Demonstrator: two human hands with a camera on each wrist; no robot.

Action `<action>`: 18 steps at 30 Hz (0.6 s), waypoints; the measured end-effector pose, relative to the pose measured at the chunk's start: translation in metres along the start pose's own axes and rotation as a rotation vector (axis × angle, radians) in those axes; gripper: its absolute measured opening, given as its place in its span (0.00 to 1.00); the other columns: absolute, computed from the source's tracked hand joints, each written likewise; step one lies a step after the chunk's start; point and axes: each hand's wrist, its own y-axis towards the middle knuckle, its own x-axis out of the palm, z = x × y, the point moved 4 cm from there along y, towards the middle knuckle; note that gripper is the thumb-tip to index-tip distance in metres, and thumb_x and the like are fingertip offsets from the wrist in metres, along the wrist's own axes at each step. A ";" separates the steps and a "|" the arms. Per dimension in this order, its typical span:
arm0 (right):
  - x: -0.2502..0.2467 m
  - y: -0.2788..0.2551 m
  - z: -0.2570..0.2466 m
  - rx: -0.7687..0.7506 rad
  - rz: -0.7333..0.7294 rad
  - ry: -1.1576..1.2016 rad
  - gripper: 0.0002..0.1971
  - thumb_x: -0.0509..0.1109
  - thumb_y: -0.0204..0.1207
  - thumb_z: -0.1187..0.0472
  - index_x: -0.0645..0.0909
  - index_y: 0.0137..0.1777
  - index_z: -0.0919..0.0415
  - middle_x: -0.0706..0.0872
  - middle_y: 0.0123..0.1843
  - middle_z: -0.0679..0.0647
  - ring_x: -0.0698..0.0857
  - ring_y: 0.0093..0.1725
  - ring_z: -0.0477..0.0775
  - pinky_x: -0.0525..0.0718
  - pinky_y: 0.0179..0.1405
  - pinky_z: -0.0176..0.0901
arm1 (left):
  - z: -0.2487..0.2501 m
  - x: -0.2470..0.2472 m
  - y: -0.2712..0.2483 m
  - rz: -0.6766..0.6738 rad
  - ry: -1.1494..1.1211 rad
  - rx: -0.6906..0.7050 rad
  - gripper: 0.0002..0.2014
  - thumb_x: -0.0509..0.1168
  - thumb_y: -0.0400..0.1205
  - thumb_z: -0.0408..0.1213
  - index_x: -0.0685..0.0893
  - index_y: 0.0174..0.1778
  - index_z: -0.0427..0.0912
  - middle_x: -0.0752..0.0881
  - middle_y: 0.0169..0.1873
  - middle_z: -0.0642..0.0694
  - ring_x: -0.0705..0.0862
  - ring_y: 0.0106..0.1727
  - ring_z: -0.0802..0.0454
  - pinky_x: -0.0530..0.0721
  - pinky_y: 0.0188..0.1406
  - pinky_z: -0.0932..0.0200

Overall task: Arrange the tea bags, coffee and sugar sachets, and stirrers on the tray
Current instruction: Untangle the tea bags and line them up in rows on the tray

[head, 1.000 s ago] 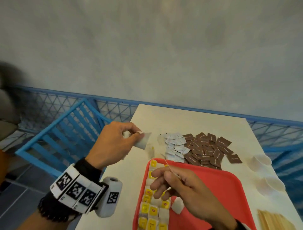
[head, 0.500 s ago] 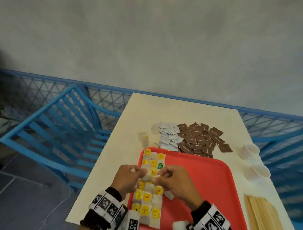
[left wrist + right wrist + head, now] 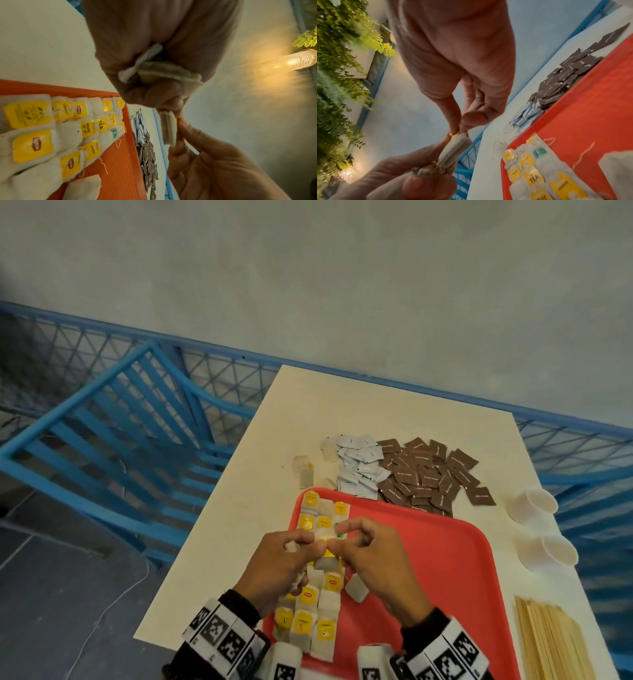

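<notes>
Both hands meet over the left part of the red tray and pinch one tea bag between them. My left hand holds its near end, and more tea bags sit tucked under its curled fingers. My right hand pinches the far end by the yellow tag, thumb against index finger. The held tea bag hangs clear above the rows of tea bags laid along the tray's left side. One loose tea bag lies beside the rows.
White sugar sachets and brown coffee sachets are piled on the table behind the tray. Loose tea bags lie at the tray's far left corner. Two paper cups and wooden stirrers are at the right. A blue chair stands left.
My left hand came down from left of the tray with a tea bag to meet the right hand over the rows. Both now pinch that bag.
</notes>
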 end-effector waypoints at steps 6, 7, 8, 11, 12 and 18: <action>0.012 0.014 0.015 0.162 -0.139 0.047 0.07 0.79 0.74 0.64 0.88 0.43 0.68 0.86 0.30 0.51 0.80 0.27 0.44 0.75 0.24 0.33 | -0.010 -0.010 0.016 0.089 -0.040 0.014 0.05 0.74 0.80 0.34 0.87 0.49 0.38 0.80 0.23 0.46 0.73 0.17 0.52 0.68 0.16 0.64; 0.013 0.022 0.016 0.164 -0.129 0.025 0.06 0.79 0.74 0.64 0.88 0.42 0.68 0.85 0.30 0.51 0.80 0.27 0.44 0.76 0.25 0.34 | -0.014 -0.013 0.020 0.120 -0.046 0.010 0.05 0.73 0.81 0.35 0.88 0.49 0.39 0.82 0.26 0.43 0.73 0.18 0.51 0.68 0.17 0.64; 0.013 0.033 0.018 0.161 -0.096 -0.009 0.06 0.79 0.74 0.65 0.87 0.41 0.68 0.85 0.30 0.52 0.79 0.28 0.45 0.77 0.27 0.35 | -0.018 -0.017 0.023 0.154 -0.055 0.002 0.05 0.73 0.81 0.36 0.89 0.50 0.40 0.86 0.29 0.40 0.72 0.19 0.51 0.68 0.18 0.63; 0.006 0.081 0.030 0.189 0.075 -0.093 0.04 0.78 0.75 0.67 0.88 0.42 0.69 0.89 0.36 0.56 0.84 0.33 0.46 0.81 0.32 0.38 | -0.029 -0.028 0.022 0.200 -0.103 -0.035 0.07 0.72 0.82 0.39 0.89 0.50 0.40 0.92 0.40 0.38 0.72 0.22 0.50 0.69 0.19 0.63; 0.004 0.097 0.035 0.223 0.122 -0.101 0.03 0.78 0.74 0.68 0.89 0.42 0.69 0.90 0.38 0.58 0.85 0.35 0.48 0.83 0.34 0.40 | -0.032 -0.031 0.019 0.193 -0.114 -0.041 0.08 0.72 0.82 0.39 0.89 0.49 0.38 0.92 0.40 0.37 0.72 0.21 0.51 0.69 0.19 0.64; 0.020 0.147 0.056 0.290 0.202 -0.310 0.10 0.80 0.71 0.63 0.86 0.30 0.60 0.87 0.34 0.56 0.85 0.37 0.53 0.81 0.36 0.42 | -0.045 -0.052 0.000 0.183 -0.095 -0.063 0.09 0.70 0.83 0.38 0.88 0.47 0.34 0.91 0.39 0.33 0.68 0.20 0.50 0.66 0.17 0.65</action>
